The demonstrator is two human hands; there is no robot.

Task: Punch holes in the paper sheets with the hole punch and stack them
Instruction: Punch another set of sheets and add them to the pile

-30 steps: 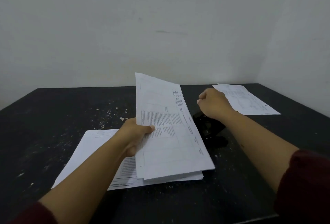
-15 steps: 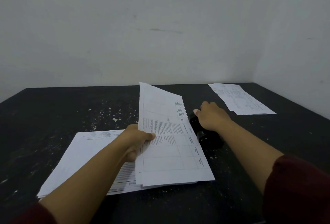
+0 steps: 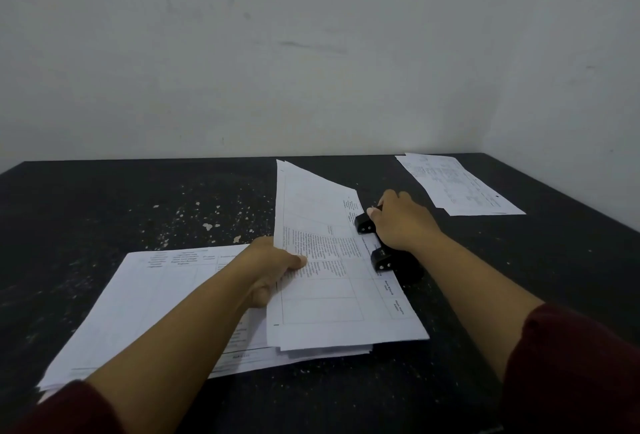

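Paper sheets (image 3: 332,271) are lying fanned on the black worktop (image 3: 104,225), their right edge sitting in the black hole punch (image 3: 381,257), whose body is mostly hiding under the right hand (image 3: 401,222). That hand is curling over the punch, gripping it. The left hand (image 3: 273,271) is pinching the sheets' left edge, thumb on top. Beneath them a larger stack (image 3: 156,302) is resting; another stack (image 3: 457,184) is lying well apart, far right. Print is too small for reading.

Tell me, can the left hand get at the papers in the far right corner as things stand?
Probably not: the left hand grips a bundle of sheets, and the right hand on the hole punch lies across the way to the corner papers.
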